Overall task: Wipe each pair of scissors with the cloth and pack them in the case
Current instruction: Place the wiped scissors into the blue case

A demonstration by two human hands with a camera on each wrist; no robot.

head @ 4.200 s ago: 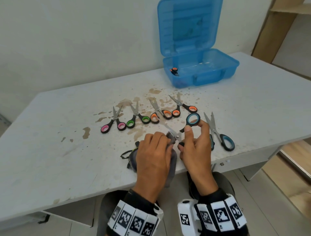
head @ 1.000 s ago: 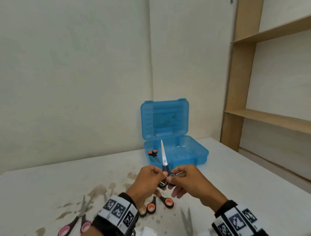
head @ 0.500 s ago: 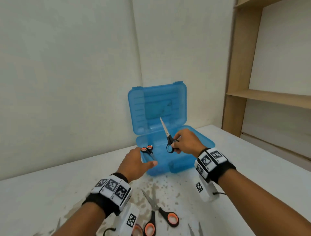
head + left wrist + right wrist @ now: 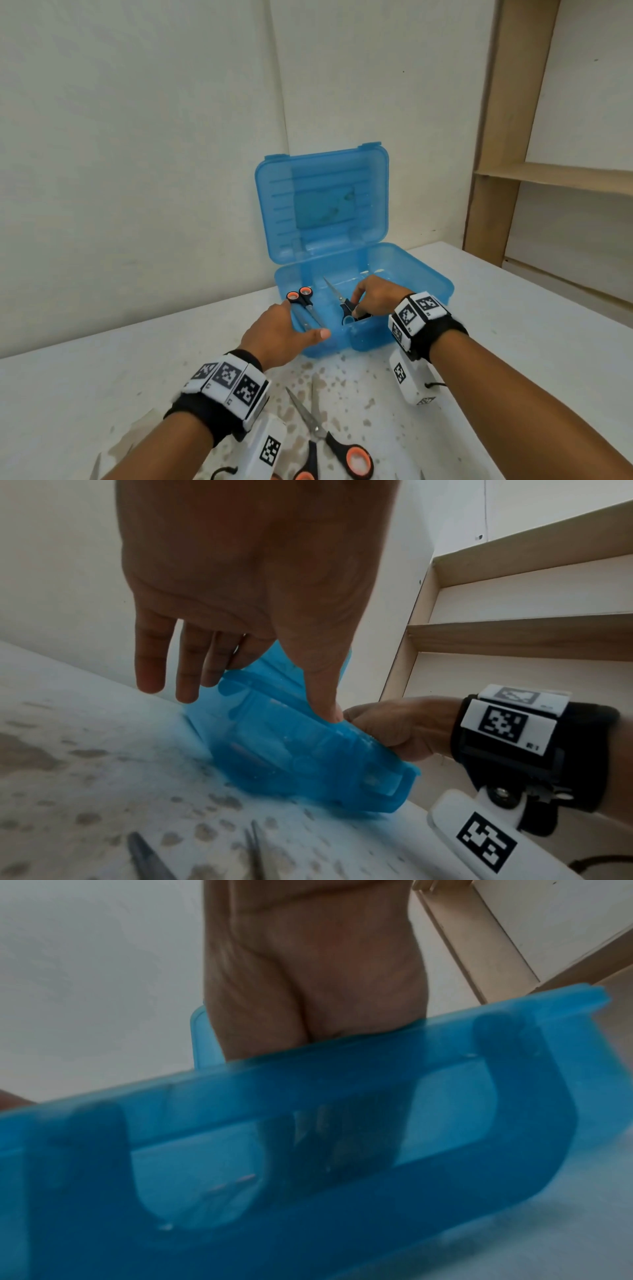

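Observation:
The blue plastic case (image 4: 424, 274) stands open on the table, lid up against the wall. Orange-handled scissors (image 4: 303, 298) lie inside along its left side. My right hand (image 4: 363, 305) reaches down into the case and pinches the blue-handled scissors (image 4: 346, 310) by the handles, blades pointing away to the far left. My left hand (image 4: 291, 325) rests on the case's front-left corner with straight fingers, the thumb on the front rim (image 4: 325, 712). In the right wrist view my fingers show dimly behind the translucent case wall (image 4: 342, 1150). No cloth is in view.
A second pair of orange-handled scissors (image 4: 325, 442) lies open on the stained white table (image 4: 513, 342) just before my wrists, and more blade tips (image 4: 143, 859) show at the bottom edge. A wooden shelf unit (image 4: 496, 171) stands at the right behind the table.
My right hand has lowered the blue-handled scissors from above the case down into it. My left hand has moved forward onto the case's front-left corner.

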